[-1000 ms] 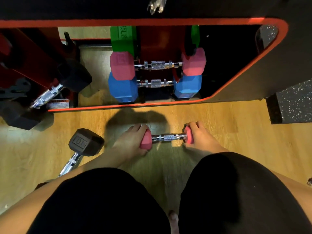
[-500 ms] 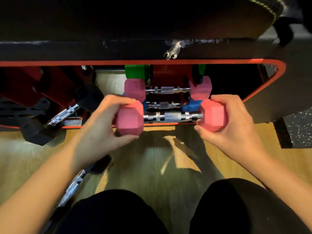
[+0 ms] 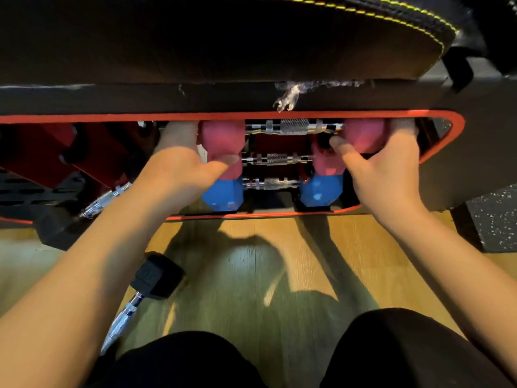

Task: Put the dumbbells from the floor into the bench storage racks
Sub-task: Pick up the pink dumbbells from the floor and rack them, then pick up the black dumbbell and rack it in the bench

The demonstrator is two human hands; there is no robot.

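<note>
I hold a pink hex dumbbell [image 3: 293,126] by both heads at the top of the bench storage rack [image 3: 447,141], inside its red-edged opening. My left hand [image 3: 179,163] grips the left pink head, my right hand [image 3: 383,163] grips the right one. Below it in the rack sit a second pink dumbbell [image 3: 275,159] and a blue dumbbell [image 3: 321,193]. A black hex dumbbell [image 3: 156,278] with a chrome handle lies on the wooden floor beside my left forearm.
The black padded bench [image 3: 223,37] with yellow stitching overhangs the rack. Another black dumbbell [image 3: 100,203] rests in the left part of the frame. A speckled black rubber block [image 3: 492,219] stands at right. My knees fill the bottom edge.
Both hands lifted the pink dumbbell off the floor and carried it forward and up into the top of the rack, above the other pink one.
</note>
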